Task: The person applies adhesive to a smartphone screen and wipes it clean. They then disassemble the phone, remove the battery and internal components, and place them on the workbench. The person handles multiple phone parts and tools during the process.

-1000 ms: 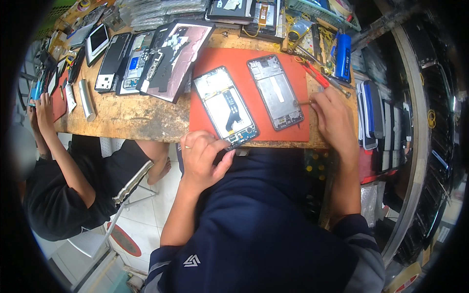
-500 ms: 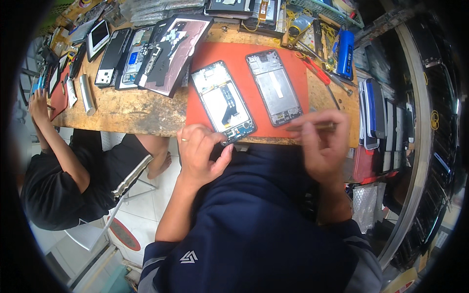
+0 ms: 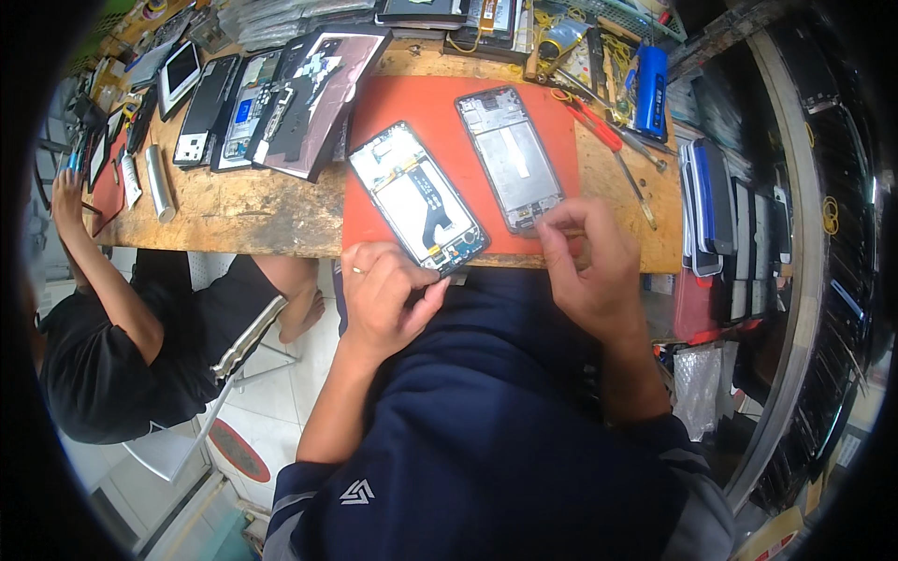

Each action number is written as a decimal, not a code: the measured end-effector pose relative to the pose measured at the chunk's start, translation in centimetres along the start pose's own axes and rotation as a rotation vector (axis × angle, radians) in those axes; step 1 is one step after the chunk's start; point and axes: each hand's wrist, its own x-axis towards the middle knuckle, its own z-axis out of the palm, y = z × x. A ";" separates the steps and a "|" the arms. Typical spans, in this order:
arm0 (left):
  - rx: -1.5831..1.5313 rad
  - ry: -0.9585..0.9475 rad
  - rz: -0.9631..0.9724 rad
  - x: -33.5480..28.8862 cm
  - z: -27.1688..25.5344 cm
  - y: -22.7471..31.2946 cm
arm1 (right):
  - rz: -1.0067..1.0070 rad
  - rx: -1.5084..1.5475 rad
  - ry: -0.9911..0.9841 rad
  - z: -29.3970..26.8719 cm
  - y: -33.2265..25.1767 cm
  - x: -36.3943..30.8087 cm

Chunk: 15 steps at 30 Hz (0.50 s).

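An opened phone [image 3: 404,173] with its inner parts and a black ribbon cable showing lies tilted on the orange-red mat [image 3: 402,98]. My left hand [image 3: 383,294] grips its lower end, fingers at the near-left edge and thumb by the near corner. To its right lies a grey phone mid-frame [image 3: 500,159] with a pale strip down its middle. My right hand [image 3: 594,257] is at that frame's near right corner, thumb and forefinger drawn together. Whether they hold the corner or something small is hidden. A thin screwdriver [image 3: 645,208] lies just beyond this hand.
Opened phones [image 3: 245,122] and a phone box [image 3: 323,98] lie left of the mat. Red-handled pliers [image 3: 599,129] and a blue device [image 3: 652,93] are at the right, past which phones stand in a row [image 3: 702,201]. Another person's hand [image 3: 67,196] works at far left.
The thin brownish tool has left my right hand, which has come in to the grey mid-frame's near corner. The opened phone has turned slightly, its far end leaning further left.
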 end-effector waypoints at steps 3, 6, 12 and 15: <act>0.016 -0.025 -0.018 0.2 0.0 0.0 | -0.157 -0.021 0.013 -0.2 -0.3 0.6; 0.009 -0.044 -0.024 0.2 -0.2 -0.2 | -0.264 0.017 -0.007 0.8 -0.3 1.2; -0.005 -0.010 -0.028 -0.1 0.2 -0.3 | -0.262 0.033 -0.074 2.2 -0.1 1.7; 0.000 0.005 -0.020 -0.2 0.4 -0.3 | -0.267 0.007 -0.111 2.1 -0.5 2.1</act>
